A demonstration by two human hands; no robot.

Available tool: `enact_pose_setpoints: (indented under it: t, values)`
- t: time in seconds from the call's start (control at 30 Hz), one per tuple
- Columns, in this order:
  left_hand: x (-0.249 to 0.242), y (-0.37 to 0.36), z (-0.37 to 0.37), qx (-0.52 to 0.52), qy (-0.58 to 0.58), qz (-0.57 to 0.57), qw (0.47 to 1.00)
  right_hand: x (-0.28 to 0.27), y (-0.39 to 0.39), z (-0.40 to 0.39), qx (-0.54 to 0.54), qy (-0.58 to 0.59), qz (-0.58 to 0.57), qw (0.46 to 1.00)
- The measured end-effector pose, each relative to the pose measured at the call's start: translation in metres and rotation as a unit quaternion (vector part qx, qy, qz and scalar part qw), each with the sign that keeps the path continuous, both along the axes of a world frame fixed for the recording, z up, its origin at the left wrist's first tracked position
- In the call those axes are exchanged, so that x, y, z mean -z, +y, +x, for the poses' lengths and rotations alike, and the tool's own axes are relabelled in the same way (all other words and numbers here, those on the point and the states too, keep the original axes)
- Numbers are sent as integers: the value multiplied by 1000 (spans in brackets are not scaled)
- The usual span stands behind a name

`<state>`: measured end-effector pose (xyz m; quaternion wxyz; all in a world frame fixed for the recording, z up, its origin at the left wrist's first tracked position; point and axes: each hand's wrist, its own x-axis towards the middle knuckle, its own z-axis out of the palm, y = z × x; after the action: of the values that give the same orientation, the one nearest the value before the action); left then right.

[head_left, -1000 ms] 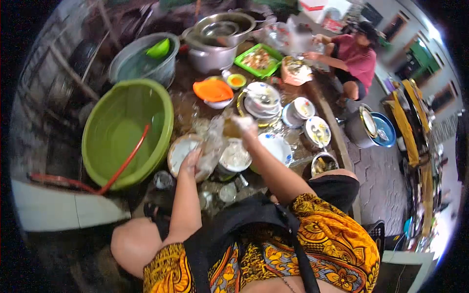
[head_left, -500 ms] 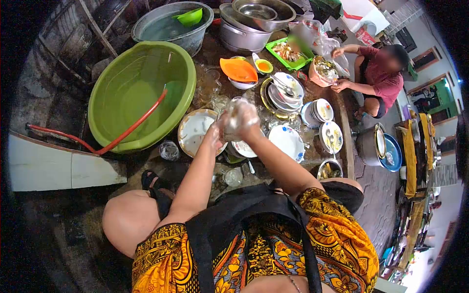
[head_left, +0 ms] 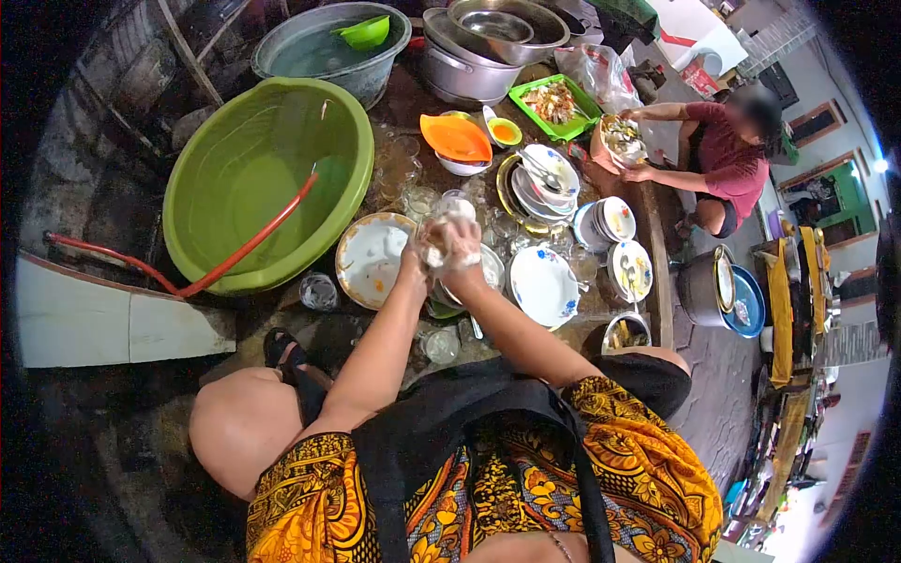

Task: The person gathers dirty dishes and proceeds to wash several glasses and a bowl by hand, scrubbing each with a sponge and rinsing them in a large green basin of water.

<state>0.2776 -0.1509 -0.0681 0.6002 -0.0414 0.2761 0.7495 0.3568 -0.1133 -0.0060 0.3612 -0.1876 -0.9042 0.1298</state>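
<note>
Both hands are closed together around one clear glass (head_left: 452, 208), the left hand (head_left: 419, 251) and the right hand (head_left: 464, 246) touching, above two dirty plates: one brown-rimmed plate (head_left: 373, 259) and one flowered plate (head_left: 544, 285). Near them lie two basins, one green basin (head_left: 263, 178) with one red hose (head_left: 246, 246) and one grey basin (head_left: 324, 52). One other person (head_left: 727, 155) squats well apart.

A large lime-green basin (head_left: 267, 178) crossed by a red hose (head_left: 246, 246); a grey tub (head_left: 328, 52) holding a bright green scoop (head_left: 364, 33); an orange plastic bowl (head_left: 455, 138); a green tray (head_left: 554, 101); a white plate with blue flowers (head_left: 544, 284); an orange-and-yellow floral batik skirt (head_left: 648, 469); a co-worker's maroon shirt (head_left: 737, 164).
</note>
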Motion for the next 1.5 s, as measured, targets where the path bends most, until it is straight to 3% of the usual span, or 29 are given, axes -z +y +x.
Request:
enact_pose_setpoints:
  t: [0.07, 0.13, 0.23, 0.27, 0.33, 0.37, 0.4, 0.47, 0.5, 0.53, 0.6, 0.73, 0.77, 0.8, 0.87, 0.9, 0.93, 0.97, 1.0, 1.07, 1.1, 1.13, 1.2, 1.27, 1.33, 1.37, 1.4, 1.47, 1.5]
  values:
    - [-12, -5, 14, -47, 153, -95, 982, -4, 6, -2, 140, 62, 3, 988]
    - [-15, -11, 16, -18, 159, -82, 984, -9, 22, -6, 220, 103, -165, 956]
    - [1, -5, 13, 20, 74, -51, 996, 10, 50, 5, 127, 262, -510, 810]
    - [0, -4, 11, 20, 72, -50, 996, 12, 45, 10, 128, 261, -509, 810]
    - [-4, -4, 8, 142, 25, -16, 989, 22, 28, 22, -85, 307, -721, 615]
    - [-19, -12, 7, 139, 131, 42, 981, 23, 25, 22, -66, 279, -794, 536]
    - [-13, -12, 7, 137, 130, 40, 981, 24, 25, 23, -66, 277, -795, 535]
    - [1, -11, 5, 108, 88, 104, 985, 18, 25, 21, -59, 211, -851, 478]
    - [-4, -18, 6, 114, 42, 36, 992, 4, 10, 22, -41, 235, -778, 581]
    - [-5, -20, 5, 115, 42, 33, 992, -10, 1, 23, -40, 236, -779, 579]
    - [-12, -18, 3, 86, 44, -17, 995, -28, -9, 25, -11, 83, -586, 806]
    - [-19, -12, -12, 121, 104, -53, 986, 29, 10, 32, -42, 149, -612, 775]
    - [-22, -11, -11, 71, -18, 19, 997, 11, 13, 32, -32, 124, -604, 786]
    - [-24, -12, -1, -7, 98, 71, 993, 19, 15, 30, -29, 186, -630, 753]
    - [-31, -10, 3, -61, 115, 15, 991, 34, 25, 28, -6, 179, -644, 743]
    - [-7, -5, -3, -53, 89, 23, 994, 43, 21, 30, -2, 183, -644, 742]
    - [17, 2, -7, -45, 63, 33, 996, 52, 16, 28, 8, 242, -682, 690]
    - [-4, -2, -5, -107, 220, -6, 969, 56, 11, 27, 16, 299, -713, 634]
    - [-23, -8, -2, -150, 349, -95, 920, 50, -2, 30, 34, 289, -726, 623]
    - [3, -11, -26, -160, 35, 2, 986, 32, -19, 32, -10, 313, -782, 539]
    - [5, -22, -30, -207, 437, -104, 869, 15, -24, 32, -9, 316, -783, 536]
    - [7, -34, -34, -214, 759, -188, 586, -3, -26, 33, 21, 259, -805, 534]
    - [0, -53, -54, -150, 757, -197, 605, -6, -16, 38, 47, 200, -825, 527]
    - [-9, -74, -68, -118, 726, -228, 638, 26, 17, 46, 20, 141, -738, 659]
    - [-30, -102, -74, -99, 743, -206, 629, 96, 84, 64, 139, 100, -621, 765]
    - [-35, -116, -77, -67, 746, -200, 632, 98, 113, 70, 222, -73, -497, 836]
    - [-34, -130, -82, -68, 746, -214, 627, 102, 133, 75, 288, -239, -342, 862]
    - [-33, -156, -89, 42, 755, -272, 595, 94, 146, 78, 338, -282, -263, 859]
    - [-26, -168, -92, 34, 774, -252, 580, 108, 155, 80, 349, -244, -257, 867]
